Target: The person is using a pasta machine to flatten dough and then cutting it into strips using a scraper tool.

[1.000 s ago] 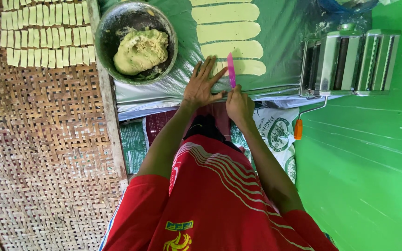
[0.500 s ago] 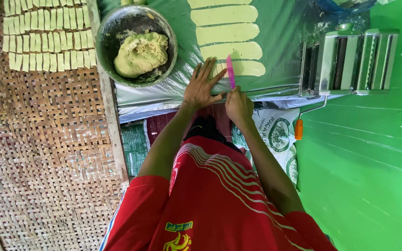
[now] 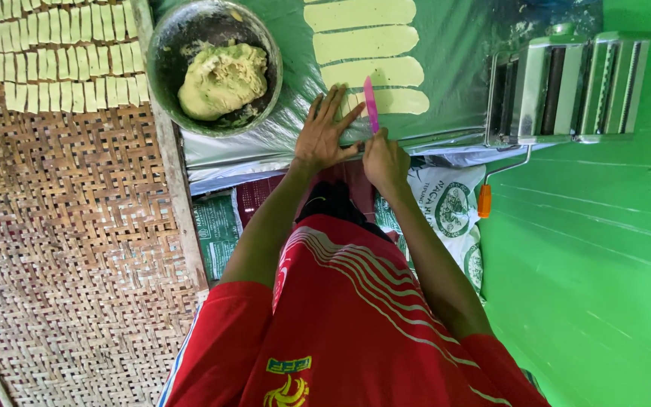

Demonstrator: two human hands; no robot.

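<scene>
- Pink knife [image 3: 371, 102], upper middle of the frame, is clamped in the right hand [image 3: 384, 157], blade on the nearest dough strip [image 3: 387, 101].
- Left hand [image 3: 324, 134] lies flat with fingers spread on that strip, just beside the blade.
- Metal bowl [image 3: 161, 71] of dough lump [image 3: 222, 80] sits upper left; cut dough pieces [image 3: 65, 56] lie on a woven mat [image 3: 62, 249].
- Steel roller machine [image 3: 566, 87] stands upper right.

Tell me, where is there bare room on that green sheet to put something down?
Bare sheet lies between the metal bowl and the dough strips, and between the strips and the roller machine. It is crowded where the left hand and right hand work the nearest strip.
</scene>
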